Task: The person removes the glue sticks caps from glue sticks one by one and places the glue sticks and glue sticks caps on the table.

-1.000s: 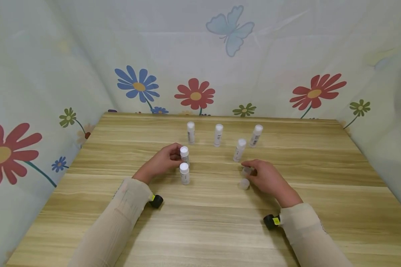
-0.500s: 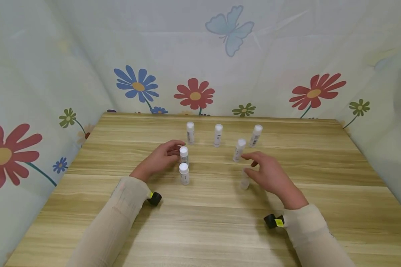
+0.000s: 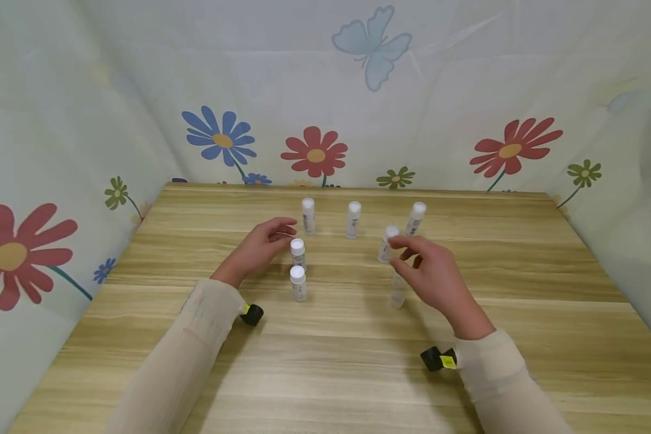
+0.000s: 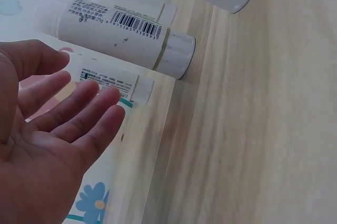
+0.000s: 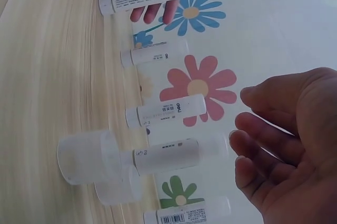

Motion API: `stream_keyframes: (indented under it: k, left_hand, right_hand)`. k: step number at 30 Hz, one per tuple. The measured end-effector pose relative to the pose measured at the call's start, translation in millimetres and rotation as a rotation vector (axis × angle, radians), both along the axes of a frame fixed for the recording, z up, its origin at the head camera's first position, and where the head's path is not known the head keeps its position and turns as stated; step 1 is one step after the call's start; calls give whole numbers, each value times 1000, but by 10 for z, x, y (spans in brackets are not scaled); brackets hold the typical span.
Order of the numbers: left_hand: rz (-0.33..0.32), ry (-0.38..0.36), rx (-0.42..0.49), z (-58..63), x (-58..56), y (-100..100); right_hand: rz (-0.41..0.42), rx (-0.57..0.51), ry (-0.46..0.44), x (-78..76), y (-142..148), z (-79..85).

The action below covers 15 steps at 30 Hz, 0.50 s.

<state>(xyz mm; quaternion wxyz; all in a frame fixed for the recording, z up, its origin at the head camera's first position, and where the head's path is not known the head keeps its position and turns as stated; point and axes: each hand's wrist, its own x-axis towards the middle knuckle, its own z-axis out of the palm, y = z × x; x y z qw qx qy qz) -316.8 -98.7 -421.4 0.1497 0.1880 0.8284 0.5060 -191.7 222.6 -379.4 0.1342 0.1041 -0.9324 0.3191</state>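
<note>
My left hand (image 3: 256,248) hovers with loosely curved fingers just behind and left of a white glue stick (image 3: 298,253), holding nothing. A second glue stick (image 3: 299,284) stands in front of that one. My right hand (image 3: 434,271), empty too, has its thumb and fingers apart above two frosted translucent cylinders (image 5: 89,156). In the head view it partly covers them and overlaps a glue stick (image 3: 385,248) behind. The right wrist view shows both cylinders close together on the table; I cannot tell whether they touch.
Three more upright glue sticks stand toward the back: one on the left (image 3: 308,218), one in the middle (image 3: 353,220) and one on the right (image 3: 415,220). The wooden table (image 3: 325,361) ends at a flower-printed curtain (image 3: 439,96).
My right hand has let go of a translucent cylinder and risen away from it. My left hand has drawn back from the glue stick beside it and moved slightly toward the back.
</note>
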Motion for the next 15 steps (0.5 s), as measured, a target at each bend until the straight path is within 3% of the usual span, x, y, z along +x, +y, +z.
stream_keyframes:
  k: [15]
  left_hand:
    - [46,-17,-30,0,-174,68]
  right_hand:
    - [-38,-128,30,-110,-174,-36]
